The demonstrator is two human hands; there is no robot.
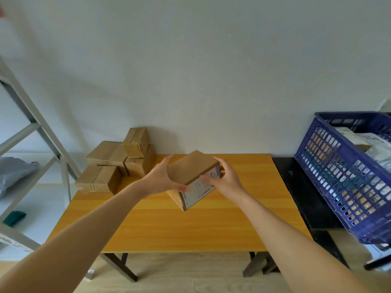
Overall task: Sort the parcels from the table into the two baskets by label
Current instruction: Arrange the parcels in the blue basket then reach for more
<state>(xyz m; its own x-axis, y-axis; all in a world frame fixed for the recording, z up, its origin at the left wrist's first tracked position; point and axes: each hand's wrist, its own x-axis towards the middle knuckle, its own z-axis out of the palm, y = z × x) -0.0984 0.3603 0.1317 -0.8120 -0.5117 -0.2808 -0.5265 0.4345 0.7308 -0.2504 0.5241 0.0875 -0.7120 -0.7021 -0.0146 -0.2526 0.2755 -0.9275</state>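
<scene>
A brown cardboard parcel (193, 176) is held above the middle of the yellow wooden table (169, 225), tilted, its long axis running from near-left to far-right and its white label (201, 190) facing the near side. The left hand (163, 178) cups the parcel's left face, thumb along the near edge, fingers (167, 160) over the far edge. The right hand (227, 176) grasps the right end, fingers laid across the label. Both forearms reach forward, bare. A stack of similar boxes (118, 163) occupies the table's far-left corner. A blue basket (342, 176) stands well apart to the right, holding parcels.
</scene>
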